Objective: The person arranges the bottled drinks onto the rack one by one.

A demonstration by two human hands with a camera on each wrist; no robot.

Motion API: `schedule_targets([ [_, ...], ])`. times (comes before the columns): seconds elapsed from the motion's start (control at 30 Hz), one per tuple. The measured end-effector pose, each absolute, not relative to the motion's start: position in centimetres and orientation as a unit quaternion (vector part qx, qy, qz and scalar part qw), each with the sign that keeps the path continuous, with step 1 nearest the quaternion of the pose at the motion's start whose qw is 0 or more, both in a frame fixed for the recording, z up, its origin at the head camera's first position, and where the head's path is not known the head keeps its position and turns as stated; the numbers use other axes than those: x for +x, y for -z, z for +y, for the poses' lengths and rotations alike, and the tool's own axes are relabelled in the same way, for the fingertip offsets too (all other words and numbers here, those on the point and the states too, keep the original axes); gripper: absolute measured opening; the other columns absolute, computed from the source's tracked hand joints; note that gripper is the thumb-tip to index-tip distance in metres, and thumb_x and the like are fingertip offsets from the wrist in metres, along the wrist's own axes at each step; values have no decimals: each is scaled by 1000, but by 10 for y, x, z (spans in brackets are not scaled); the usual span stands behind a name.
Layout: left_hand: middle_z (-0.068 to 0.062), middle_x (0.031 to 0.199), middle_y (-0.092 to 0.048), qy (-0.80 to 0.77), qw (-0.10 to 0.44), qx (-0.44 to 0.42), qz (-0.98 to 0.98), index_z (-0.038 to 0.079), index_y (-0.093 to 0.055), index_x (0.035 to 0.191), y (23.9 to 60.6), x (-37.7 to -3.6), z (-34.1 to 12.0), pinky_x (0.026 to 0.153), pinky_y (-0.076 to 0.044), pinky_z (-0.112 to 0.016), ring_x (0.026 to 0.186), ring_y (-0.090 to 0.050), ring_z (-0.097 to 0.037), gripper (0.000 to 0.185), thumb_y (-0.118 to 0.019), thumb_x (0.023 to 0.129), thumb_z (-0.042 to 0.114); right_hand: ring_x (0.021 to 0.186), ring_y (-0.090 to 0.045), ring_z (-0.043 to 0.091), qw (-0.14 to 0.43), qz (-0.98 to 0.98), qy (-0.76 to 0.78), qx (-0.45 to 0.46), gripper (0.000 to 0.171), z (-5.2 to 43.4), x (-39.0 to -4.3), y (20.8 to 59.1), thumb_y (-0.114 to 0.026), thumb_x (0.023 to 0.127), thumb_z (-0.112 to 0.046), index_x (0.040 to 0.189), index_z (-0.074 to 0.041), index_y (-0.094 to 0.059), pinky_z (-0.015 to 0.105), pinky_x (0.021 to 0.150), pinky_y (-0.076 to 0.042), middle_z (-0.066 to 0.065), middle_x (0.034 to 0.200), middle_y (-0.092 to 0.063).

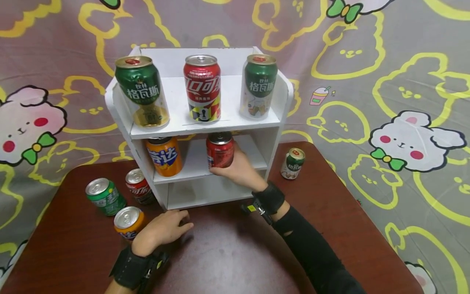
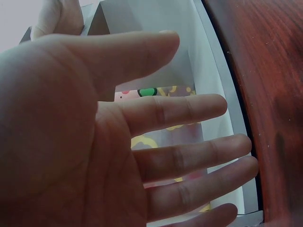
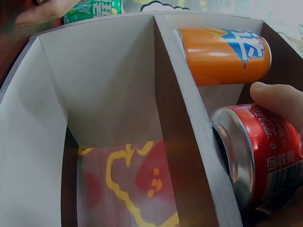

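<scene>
A small red metal drink can (image 1: 220, 150) is held upright by the right hand (image 1: 240, 167) on the middle board of the white three-level shelf (image 1: 282, 102), beside a round orange can (image 1: 164, 156). The left hand (image 1: 163, 229) is laid flat and loose on the dark brown surface (image 1: 323, 212), holding nothing. A cartoon bunny cloth (image 1: 404, 81) is hung behind.

Right hand (image 1: 238, 169) extended forward, fingers (image 3: 277, 97) curled in a grip; left hand (image 1: 165, 228) flat, fingers (image 2: 189, 111) straight.

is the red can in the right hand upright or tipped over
Upright: the red can stands on the middle shelf, top facing up, gripped by the right hand.
</scene>
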State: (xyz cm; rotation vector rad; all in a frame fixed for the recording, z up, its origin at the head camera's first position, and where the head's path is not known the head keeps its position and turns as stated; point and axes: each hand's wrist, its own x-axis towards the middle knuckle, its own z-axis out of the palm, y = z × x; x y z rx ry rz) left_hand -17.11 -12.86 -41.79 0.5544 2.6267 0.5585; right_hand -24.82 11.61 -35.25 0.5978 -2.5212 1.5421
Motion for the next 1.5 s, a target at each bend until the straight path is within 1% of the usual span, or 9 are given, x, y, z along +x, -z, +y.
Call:
schedule_targets([
  [0.13,-5,102,-63,-202,200,197,938,8,-63,113,419,-172,-128,81,-48,-47,92,-61,-23,33,-63,91,33,101,-55,12,72,-834,-512,193,81,114,-246,353,-83,71,-30,133,-11,-34,33,85,-47,1,117,-54],
  [0.3,-3,99,-63,-201,196,199,939,9,-64,110,420,-172,-128,80,-49,-46,90,-61,-21,31,-63,91,33,100,-56,14,100,-837,-505,186,78,109,-244,354,-83,71,-29,130,-10,-36,34,83,-48,3,115,-54],
  [0.47,-5,101,-62,-200,193,204,939,9,-63,111,420,-172,-129,80,-48,-47,92,-60,-23,32,-62,91,34,99,-56,14,126,-848,-489,164,76,104,-242,356,-84,70,-29,127,-8,-38,33,82,-49,4,113,-55],
  [0.67,-8,108,-62,-200,200,199,938,7,-62,116,420,-172,-129,84,-47,-49,98,-60,-27,36,-62,91,34,96,-58,17,157,-854,-473,148,75,95,-238,356,-84,69,-32,124,-4,-41,34,79,-50,7,110,-56],
  [0.97,-8,108,-62,-197,198,201,939,7,-62,116,421,-174,-130,85,-47,-50,98,-60,-27,37,-61,92,35,95,-58,15,165,-852,-473,151,74,92,-236,357,-84,71,-31,125,-5,-40,32,79,-50,5,110,-55],
  [1.13,-9,109,-62,-196,196,205,939,6,-62,117,419,-173,-130,85,-46,-50,99,-59,-28,38,-61,92,35,97,-57,16,143,-853,-477,158,76,95,-239,355,-83,71,-31,127,-5,-38,33,80,-49,6,112,-54],
  [1.37,-10,111,-63,-197,201,200,939,4,-61,120,420,-174,-130,87,-45,-50,101,-59,-29,41,-61,92,34,101,-56,13,59,-848,-494,183,80,104,-248,352,-83,72,-32,132,-10,-34,32,84,-48,3,117,-55],
  [1.5,-12,113,-62,-194,203,200,939,3,-60,122,419,-174,-131,88,-45,-51,104,-59,-31,44,-60,92,35,103,-56,13,23,-835,-511,203,82,107,-251,348,-83,72,-30,134,-13,-33,32,87,-47,2,119,-55],
])
